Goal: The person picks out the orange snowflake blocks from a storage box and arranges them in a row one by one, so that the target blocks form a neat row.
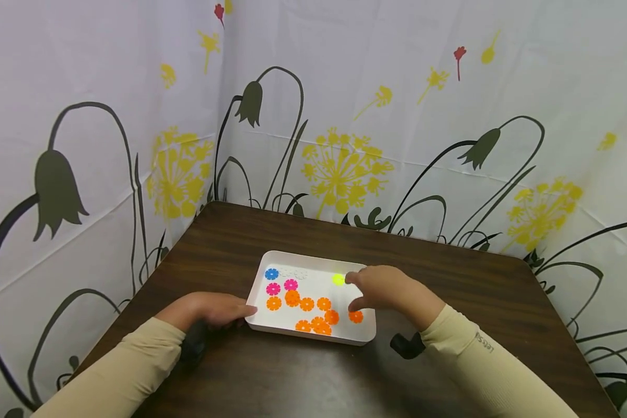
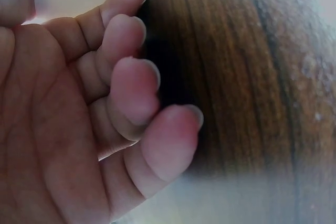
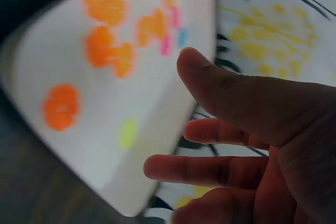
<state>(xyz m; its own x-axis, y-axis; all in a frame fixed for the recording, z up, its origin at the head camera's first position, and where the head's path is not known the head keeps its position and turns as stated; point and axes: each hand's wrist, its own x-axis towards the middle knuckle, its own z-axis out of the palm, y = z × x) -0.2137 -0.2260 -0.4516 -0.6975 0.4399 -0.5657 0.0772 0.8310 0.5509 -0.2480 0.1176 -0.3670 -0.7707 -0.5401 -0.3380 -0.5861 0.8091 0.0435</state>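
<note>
Both hands (image 1: 220, 308) (image 1: 384, 288) at tray (image 1: 313, 286), head-view only

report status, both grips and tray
Left grip holding white tray by its left side. Right grip empty, thumb and fingers apart, near yellow disc. No obstruction seen.

- To me this place looks like a small screened corner around a table (image 1: 480, 284); whether it is inside a home, an office or a studio, I cannot tell from here.
- White cloth (image 1: 418, 35) hangs behind the table and along its left side, and these two sides meet in a corner.
- The cloth has soft folds and straight crease lines, so it seems a curtain, not a painted wall.
- Its print is rather homely: grey-green bell flowers (image 1: 57, 188), yellow flower heads (image 1: 345, 165), red blossoms (image 1: 460, 53).
- The table has a plain, dark brown top with wood grain.
</note>
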